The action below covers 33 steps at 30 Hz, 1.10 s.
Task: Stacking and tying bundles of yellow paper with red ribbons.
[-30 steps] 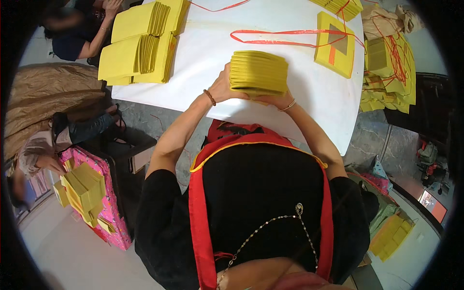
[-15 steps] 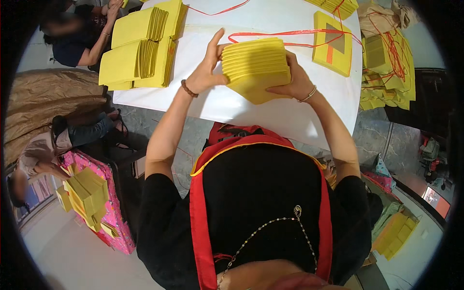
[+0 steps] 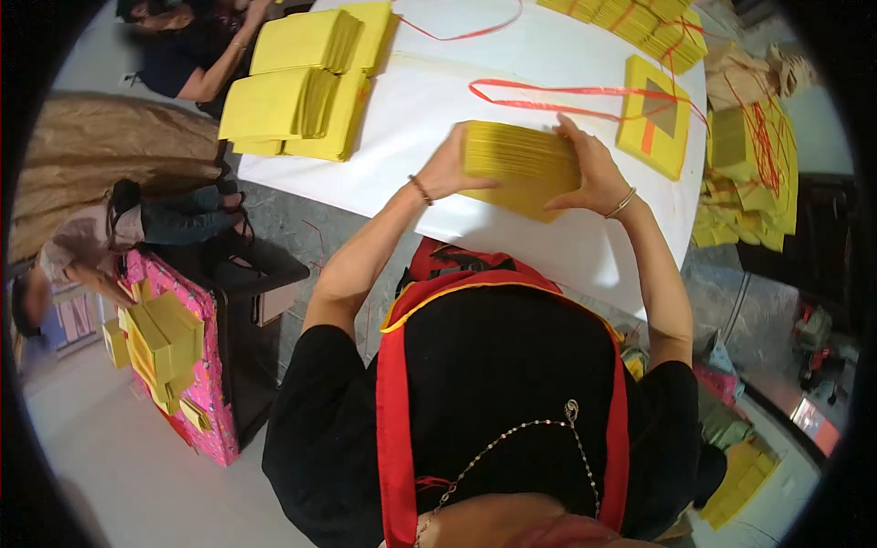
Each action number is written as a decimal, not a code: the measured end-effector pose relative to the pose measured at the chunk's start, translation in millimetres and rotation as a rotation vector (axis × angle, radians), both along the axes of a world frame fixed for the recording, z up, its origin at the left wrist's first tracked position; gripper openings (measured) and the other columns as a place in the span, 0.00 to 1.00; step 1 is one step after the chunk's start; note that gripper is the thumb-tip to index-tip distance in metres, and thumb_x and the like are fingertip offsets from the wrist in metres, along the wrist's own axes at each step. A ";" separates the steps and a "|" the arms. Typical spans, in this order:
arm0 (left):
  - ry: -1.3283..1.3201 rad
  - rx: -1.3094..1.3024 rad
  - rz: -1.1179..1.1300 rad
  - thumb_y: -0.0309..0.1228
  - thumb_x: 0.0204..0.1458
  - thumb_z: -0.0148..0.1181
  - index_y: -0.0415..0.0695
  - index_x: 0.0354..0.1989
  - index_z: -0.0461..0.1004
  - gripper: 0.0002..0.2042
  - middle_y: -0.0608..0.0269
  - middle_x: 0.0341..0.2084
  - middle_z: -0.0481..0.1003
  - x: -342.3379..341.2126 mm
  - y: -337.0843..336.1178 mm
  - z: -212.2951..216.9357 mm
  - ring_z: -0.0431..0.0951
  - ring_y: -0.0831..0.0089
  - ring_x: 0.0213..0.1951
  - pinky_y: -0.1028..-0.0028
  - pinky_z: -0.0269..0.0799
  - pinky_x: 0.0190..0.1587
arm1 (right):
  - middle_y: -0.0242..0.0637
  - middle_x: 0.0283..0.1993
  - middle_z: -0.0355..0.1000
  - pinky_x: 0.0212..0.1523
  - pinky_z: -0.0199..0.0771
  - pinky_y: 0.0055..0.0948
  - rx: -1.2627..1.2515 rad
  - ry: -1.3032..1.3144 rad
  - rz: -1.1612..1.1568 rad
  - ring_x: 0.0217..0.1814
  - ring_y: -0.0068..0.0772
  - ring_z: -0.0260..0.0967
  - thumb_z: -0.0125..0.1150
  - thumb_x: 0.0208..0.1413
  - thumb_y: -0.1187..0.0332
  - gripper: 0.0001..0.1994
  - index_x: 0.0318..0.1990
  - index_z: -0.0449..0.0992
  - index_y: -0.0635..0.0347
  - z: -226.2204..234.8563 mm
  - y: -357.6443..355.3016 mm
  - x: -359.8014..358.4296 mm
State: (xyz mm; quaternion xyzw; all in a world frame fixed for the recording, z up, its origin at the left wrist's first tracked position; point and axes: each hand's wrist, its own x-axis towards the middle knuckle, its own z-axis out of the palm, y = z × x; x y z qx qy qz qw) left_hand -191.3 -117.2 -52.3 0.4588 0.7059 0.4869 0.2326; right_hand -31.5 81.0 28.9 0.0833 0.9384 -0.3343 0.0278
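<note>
Between my palms, near the front edge of the white table, I hold a stack of yellow paper with its layered edges facing up. My left hand grips its left end, the thumb along the near side. The right hand is wrapped round the right end, with fingers at the far corner and thumb at the near one. Beyond the stack lies a loop of red strap. One end of it crosses a yellow bundle with a grey patch on top. The stack's underside is hidden.
Thick yellow paper stacks stand at the table's left, more bundles at the far right. A co-worker is at the far left; another person is beside a pink-covered surface. Strapped yellow bundles hang past the right edge.
My hands have brought the stack slightly nearer to me. Its layers, loosely rippled before, now look tighter and more even. The whole view has shifted a little.
</note>
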 end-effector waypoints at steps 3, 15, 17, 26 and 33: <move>-0.197 -0.026 0.013 0.33 0.28 0.71 0.36 0.50 0.51 0.41 0.52 0.43 0.63 -1.0 -18.9 -16.7 0.63 0.65 0.49 0.72 0.59 0.52 | 0.44 0.66 0.38 0.65 0.33 0.33 -0.395 0.188 -0.035 0.68 0.39 0.32 0.76 0.16 0.65 0.67 0.63 0.26 0.53 -54.2 21.9 26.9; -0.141 -0.109 -0.036 0.32 0.29 0.71 0.38 0.48 0.49 0.39 0.52 0.42 0.64 -9.0 -11.2 -6.2 0.65 0.66 0.48 0.72 0.60 0.52 | 0.46 0.63 0.41 0.62 0.44 0.34 -0.768 0.386 -0.128 0.66 0.41 0.38 0.75 0.24 0.62 0.65 0.61 0.23 0.60 -127.7 -5.0 0.9; -0.163 -0.109 -0.052 0.32 0.28 0.72 0.38 0.51 0.48 0.43 0.50 0.45 0.63 -10.3 -10.2 3.3 0.63 0.65 0.50 0.71 0.59 0.53 | 0.45 0.60 0.45 0.61 0.46 0.34 -0.678 0.416 -0.136 0.64 0.41 0.42 0.75 0.24 0.61 0.62 0.62 0.28 0.60 -115.2 -5.1 -1.8; 0.254 -0.171 -0.152 0.39 0.34 0.66 0.41 0.52 0.59 0.35 0.49 0.50 0.60 -9.4 -27.2 -33.0 0.60 0.55 0.53 0.68 0.58 0.53 | 0.43 0.52 0.54 0.55 0.55 0.32 -0.248 0.457 0.032 0.55 0.41 0.54 0.73 0.28 0.61 0.42 0.54 0.54 0.59 -132.8 -8.0 -5.1; 0.219 -0.069 -0.061 0.38 0.31 0.67 0.43 0.49 0.63 0.32 0.49 0.43 0.66 -10.6 -22.9 -42.5 0.66 0.52 0.46 0.63 0.62 0.49 | 0.43 0.51 0.58 0.54 0.57 0.33 -0.042 0.477 0.039 0.54 0.42 0.56 0.71 0.32 0.61 0.34 0.49 0.60 0.59 -155.4 -10.3 -9.4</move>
